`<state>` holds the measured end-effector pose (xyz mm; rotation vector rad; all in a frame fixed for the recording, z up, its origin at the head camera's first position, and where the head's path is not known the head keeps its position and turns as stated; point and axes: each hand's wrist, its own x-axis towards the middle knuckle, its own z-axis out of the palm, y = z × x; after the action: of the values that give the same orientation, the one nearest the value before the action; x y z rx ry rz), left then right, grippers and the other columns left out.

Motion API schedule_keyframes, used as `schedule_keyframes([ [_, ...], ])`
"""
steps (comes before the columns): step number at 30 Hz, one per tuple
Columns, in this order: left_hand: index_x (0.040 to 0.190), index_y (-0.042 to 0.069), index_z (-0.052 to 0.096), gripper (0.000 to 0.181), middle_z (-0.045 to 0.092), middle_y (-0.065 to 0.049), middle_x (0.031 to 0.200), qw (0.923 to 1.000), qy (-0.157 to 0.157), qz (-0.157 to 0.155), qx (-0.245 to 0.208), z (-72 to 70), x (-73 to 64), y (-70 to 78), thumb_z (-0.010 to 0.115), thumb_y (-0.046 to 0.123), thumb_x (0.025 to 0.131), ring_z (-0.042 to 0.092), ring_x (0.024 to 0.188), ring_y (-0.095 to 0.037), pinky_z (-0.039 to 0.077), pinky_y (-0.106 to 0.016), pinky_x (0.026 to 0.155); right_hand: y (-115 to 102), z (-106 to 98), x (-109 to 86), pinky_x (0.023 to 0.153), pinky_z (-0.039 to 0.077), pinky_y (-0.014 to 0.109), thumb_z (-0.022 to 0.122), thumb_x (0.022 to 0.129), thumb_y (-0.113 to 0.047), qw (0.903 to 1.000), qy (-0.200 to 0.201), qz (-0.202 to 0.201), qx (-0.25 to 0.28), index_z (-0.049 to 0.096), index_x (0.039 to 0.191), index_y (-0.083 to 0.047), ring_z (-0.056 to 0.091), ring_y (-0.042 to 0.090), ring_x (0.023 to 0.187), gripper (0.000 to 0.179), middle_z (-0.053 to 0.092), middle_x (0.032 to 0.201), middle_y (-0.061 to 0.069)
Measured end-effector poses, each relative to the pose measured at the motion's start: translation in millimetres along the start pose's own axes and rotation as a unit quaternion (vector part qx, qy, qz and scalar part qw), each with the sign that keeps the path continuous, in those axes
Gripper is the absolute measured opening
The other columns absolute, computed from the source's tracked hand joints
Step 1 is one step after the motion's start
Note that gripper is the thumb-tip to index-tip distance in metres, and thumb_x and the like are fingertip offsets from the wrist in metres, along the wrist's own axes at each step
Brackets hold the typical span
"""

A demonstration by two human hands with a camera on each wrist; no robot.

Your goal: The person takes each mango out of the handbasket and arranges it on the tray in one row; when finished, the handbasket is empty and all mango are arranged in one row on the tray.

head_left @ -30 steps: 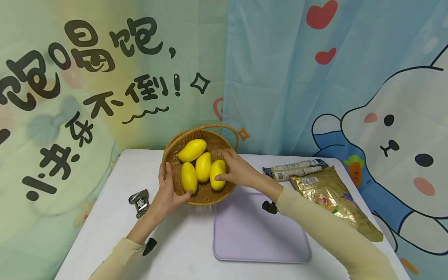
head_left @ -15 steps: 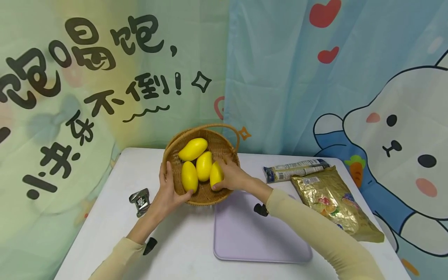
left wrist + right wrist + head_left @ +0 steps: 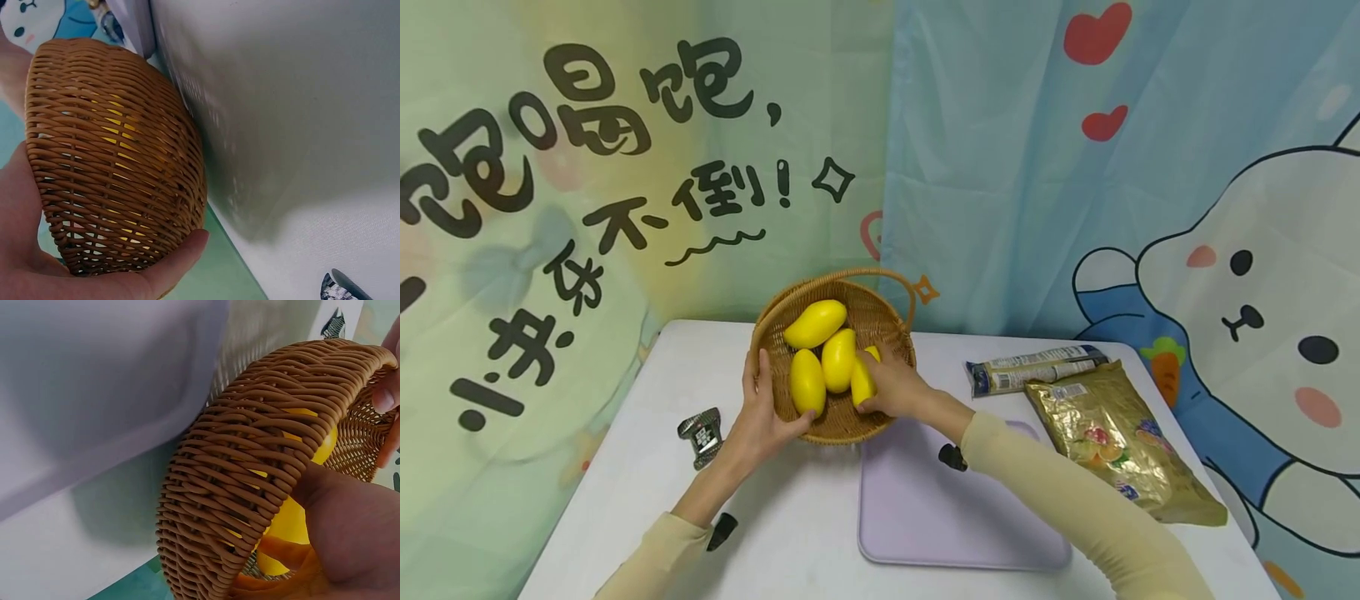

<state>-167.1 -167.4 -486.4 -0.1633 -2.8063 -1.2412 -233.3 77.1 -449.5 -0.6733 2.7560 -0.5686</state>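
Observation:
A brown wicker basket (image 3: 880, 315) is tilted with its opening toward the head camera. My left hand (image 3: 763, 425) grips its left side, thumb over the front rim and fingers around the wall (image 3: 119, 156). Inside, my right hand (image 3: 898, 387) holds the rightmost yellow mango (image 3: 861, 385), with the thumb at its lower end and the fingers mostly hidden. Three more mangoes lie to its left: an upper one (image 3: 815, 324), a middle one (image 3: 838, 360) and a lower-left one (image 3: 807, 383). In the right wrist view, the basket wall (image 3: 231, 462) partly covers the yellow fruit (image 3: 290, 522).
A pale purple tray (image 3: 962, 525) lies on the white table (image 3: 775, 542), under my right forearm. At the right are a gold snack bag (image 3: 1120, 442) and a long silver-blue packet (image 3: 1033, 368). Left of the basket lies a small black wrapped packet (image 3: 703, 437). A printed curtain hangs behind.
My right hand has gone from touching the rightmost mango to holding it, moving slightly left and down and covering more of it. The left hand and basket stay nearly the same.

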Motion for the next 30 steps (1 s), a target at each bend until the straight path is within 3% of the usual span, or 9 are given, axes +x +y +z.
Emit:
schedule_keyframes([
  [11, 0.162, 0.010, -0.014, 0.126, -0.020, -0.020, 0.167, 1.0000, -0.002, -0.002, -0.005, 1.3, -2.6, 0.0, 0.081, 0.039, 0.084, 0.048, 0.131, -0.056, 0.054, -0.054, 0.095, -0.4, 8.0, -1.6, 0.103, 0.050, 0.054, 0.087, 0.081, -0.030, 0.9997, 0.020, -0.007, -0.013, 0.035, 0.157, -0.008, 0.050, 0.047, 0.133, 0.095, 0.020, 0.161, 0.032],
  [18, 0.162, 0.007, -0.013, 0.125, -0.018, -0.024, 0.167, 1.0000, -0.002, 0.000, -0.008, 0.9, -3.1, 0.0, 0.080, 0.038, 0.085, 0.050, 0.128, -0.057, 0.055, -0.054, 0.093, -0.6, 10.2, -2.2, 0.105, 0.048, 0.055, 0.086, 0.083, -0.024, 0.9995, 0.023, -0.015, -0.015, 0.033, 0.158, -0.007, 0.044, 0.050, 0.137, 0.093, 0.017, 0.163, 0.032],
  [30, 0.161, 0.010, -0.017, 0.127, -0.022, -0.020, 0.166, 0.9999, -0.007, 0.005, -0.009, 0.6, -1.1, -1.1, 0.081, 0.037, 0.085, 0.048, 0.131, -0.056, 0.053, -0.054, 0.098, -2.8, -0.2, -12.8, 0.112, 0.041, 0.058, 0.085, 0.084, -0.024, 0.9985, 0.037, -0.039, 0.002, 0.030, 0.160, -0.008, 0.038, 0.050, 0.143, 0.095, 0.017, 0.163, 0.032],
])
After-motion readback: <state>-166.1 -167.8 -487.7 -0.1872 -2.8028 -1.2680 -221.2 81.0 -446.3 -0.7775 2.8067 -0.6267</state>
